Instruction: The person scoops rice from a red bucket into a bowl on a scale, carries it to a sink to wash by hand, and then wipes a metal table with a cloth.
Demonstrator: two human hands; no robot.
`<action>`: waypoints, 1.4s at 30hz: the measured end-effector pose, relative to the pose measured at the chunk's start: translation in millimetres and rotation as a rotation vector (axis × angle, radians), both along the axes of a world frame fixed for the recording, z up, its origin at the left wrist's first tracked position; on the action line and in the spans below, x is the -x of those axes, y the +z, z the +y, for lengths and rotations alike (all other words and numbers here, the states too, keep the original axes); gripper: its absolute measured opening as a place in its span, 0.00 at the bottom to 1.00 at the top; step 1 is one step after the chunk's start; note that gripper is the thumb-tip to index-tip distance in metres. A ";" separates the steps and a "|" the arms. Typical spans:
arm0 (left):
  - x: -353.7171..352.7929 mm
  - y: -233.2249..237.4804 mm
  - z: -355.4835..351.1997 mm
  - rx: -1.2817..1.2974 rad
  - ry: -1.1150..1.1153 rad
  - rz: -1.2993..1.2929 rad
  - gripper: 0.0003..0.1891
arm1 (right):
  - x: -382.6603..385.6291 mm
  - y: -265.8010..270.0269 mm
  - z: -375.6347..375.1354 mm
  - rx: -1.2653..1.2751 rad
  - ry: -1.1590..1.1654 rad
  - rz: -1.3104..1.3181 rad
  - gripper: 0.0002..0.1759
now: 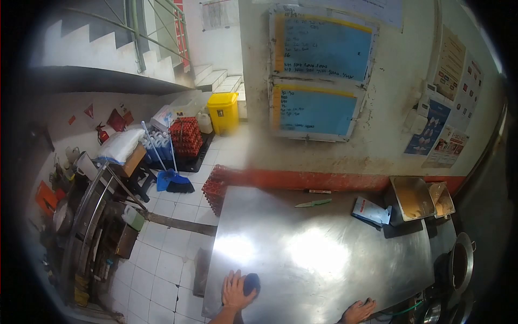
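My left hand (236, 292) is at the near left of the steel table (280, 218), its thumb laid over a small dark, rounded pad-like thing (252, 284). The pad sits against the tabletop between thumb and fingers; its exact kind does not show. Further right, my right hand (359, 311) rests at the table's front edge with fingers loosely stretched to the right. Bright reflections spread over the steel between and beyond the hands.
Along the table's back lie a green-handled knife (313, 203) and a marker-like stick (317, 191). A pouch (371, 211) lies beside a metal container of tan powder (413, 198). A large pan (461, 263) stands at right; egg trays (215, 190) stand left.
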State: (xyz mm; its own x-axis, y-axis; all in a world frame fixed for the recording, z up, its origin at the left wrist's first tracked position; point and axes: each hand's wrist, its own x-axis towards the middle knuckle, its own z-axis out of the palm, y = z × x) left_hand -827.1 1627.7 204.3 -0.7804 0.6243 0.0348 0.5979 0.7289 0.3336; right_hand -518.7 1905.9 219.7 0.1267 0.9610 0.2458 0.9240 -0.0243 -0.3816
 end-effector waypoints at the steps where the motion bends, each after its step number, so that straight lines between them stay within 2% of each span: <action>1: 0.0 1.1 0.3 -0.007 0.000 -0.001 0.37 | 0.2 -1.5 0.8 0.000 0.000 0.000 0.25; 5: -0.1 1.0 -0.2 -0.017 -0.005 -0.001 0.37 | -0.4 -3.1 2.7 0.016 -0.019 0.050 0.24; 9: -0.7 3.4 0.6 -0.020 0.002 -0.008 0.36 | 1.8 11.6 -0.5 0.023 0.020 -0.104 0.23; 13: -0.3 1.9 -0.1 -0.018 -0.003 0.000 0.36 | -6.5 -10.9 3.3 -0.058 0.030 -0.064 0.23; 18: -0.5 2.4 0.4 0.001 -0.007 0.002 0.36 | -1.3 6.4 0.0 0.080 0.019 -0.123 0.23; 22: -0.3 2.1 0.5 -0.004 -0.009 0.001 0.37 | -10.7 -20.8 5.0 -0.030 0.034 -0.113 0.23; 25: -0.4 2.3 0.8 0.013 -0.006 -0.007 0.37 | -10.0 -16.2 5.7 -0.016 0.039 -0.112 0.22; 27: -0.2 2.3 0.6 0.020 -0.002 -0.014 0.37 | 0.0 11.7 0.5 0.075 0.040 -0.231 0.21; 28: 0.0 2.2 0.1 0.016 -0.005 -0.015 0.37 | -2.3 2.7 2.1 0.074 0.041 -0.231 0.21; 30: -0.1 2.0 0.0 0.012 -0.008 -0.017 0.37 | -5.1 -14.6 4.3 -0.121 0.033 -0.056 0.19; 36: -0.7 1.1 -0.5 -0.023 -0.005 0.013 0.36 | -1.0 -5.8 2.9 -0.059 -0.004 -0.092 0.17; 40: 0.0 1.9 -0.3 -0.022 -0.010 0.010 0.37 | -14.7 -28.4 9.4 0.012 -0.009 -0.031 0.17; 42: -0.4 2.0 -0.2 -0.030 -0.012 0.004 0.37 | -16.7 -29.1 10.0 -0.039 0.077 -0.343 0.19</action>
State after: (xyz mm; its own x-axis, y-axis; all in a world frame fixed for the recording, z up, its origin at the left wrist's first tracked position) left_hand -826.7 1627.5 206.3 -0.7727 0.6322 0.0566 0.6079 0.7115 0.3525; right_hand -502.0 1915.9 190.6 -0.0420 0.9537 0.2977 0.9971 0.0589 -0.0480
